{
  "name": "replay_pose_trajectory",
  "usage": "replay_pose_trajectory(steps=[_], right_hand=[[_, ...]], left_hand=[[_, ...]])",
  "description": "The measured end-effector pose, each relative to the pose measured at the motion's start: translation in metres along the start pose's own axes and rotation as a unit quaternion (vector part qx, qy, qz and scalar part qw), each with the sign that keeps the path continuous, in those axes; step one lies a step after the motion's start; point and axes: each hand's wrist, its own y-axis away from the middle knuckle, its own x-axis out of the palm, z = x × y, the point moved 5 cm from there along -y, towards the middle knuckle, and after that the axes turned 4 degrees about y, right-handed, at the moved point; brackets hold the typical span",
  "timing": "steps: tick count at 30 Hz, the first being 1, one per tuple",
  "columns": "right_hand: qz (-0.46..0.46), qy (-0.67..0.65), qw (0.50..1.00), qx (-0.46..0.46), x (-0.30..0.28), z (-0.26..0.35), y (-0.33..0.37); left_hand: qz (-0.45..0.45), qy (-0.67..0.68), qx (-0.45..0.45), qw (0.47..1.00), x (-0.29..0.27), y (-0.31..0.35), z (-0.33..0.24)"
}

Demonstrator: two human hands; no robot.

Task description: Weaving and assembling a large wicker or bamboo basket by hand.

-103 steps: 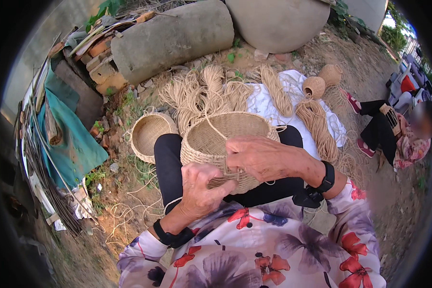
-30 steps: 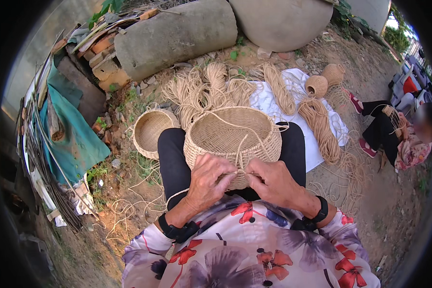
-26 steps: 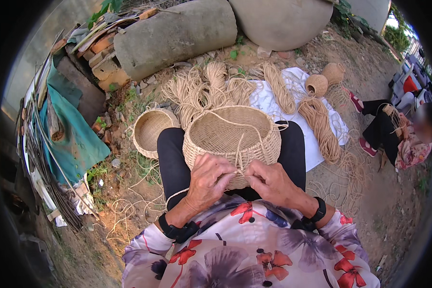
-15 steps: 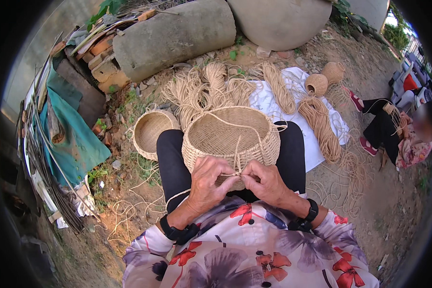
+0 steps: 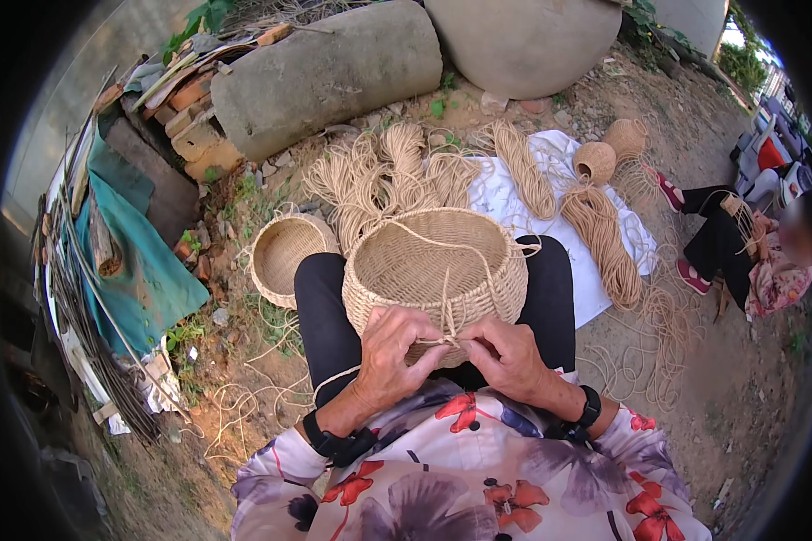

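A large round woven basket (image 5: 370, 284) of tan cord rests between my knees, its mouth tilted up. At its near side my left hand (image 5: 399, 345) is closed, thumb and fingers pinching a strand of cord (image 5: 446, 337). Close beside it, my right hand (image 5: 501, 354) pinches the same small knot of cord from the right. Fingertips hide the exact crossing of the strands. One loose cord (image 5: 431, 236) loops over the basket's opening and down to its near wall. Another strand trails from under my left hand toward the ground at left.
A smaller woven basket (image 5: 284, 245) stands beyond my left knee. Cord bundles (image 5: 406, 171) lie ahead, some on a white cloth (image 5: 550, 307). Two small woven pots (image 5: 595, 162) sit farther right. Another person (image 5: 735, 243) sits at the right. A concrete cylinder (image 5: 329, 72) lies behind.
My hands have shifted slightly downward, and a small gap has opened between their fingertips at the cord. The basket stays in place.
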Motion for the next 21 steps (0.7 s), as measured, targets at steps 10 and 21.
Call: replay_pose_trajectory(steps=[10,21], right_hand=[[-0.029,0.075,0.993,-0.085,0.002,0.018,-0.007],[0.078,0.152,0.982,-0.075,0.007,0.022,-0.018]], left_hand=[[0.007,-0.024,0.013,1.0,-0.004,-0.005,-0.003],[0.11,-0.068,-0.058,0.99,-0.004,-0.009,-0.004]])
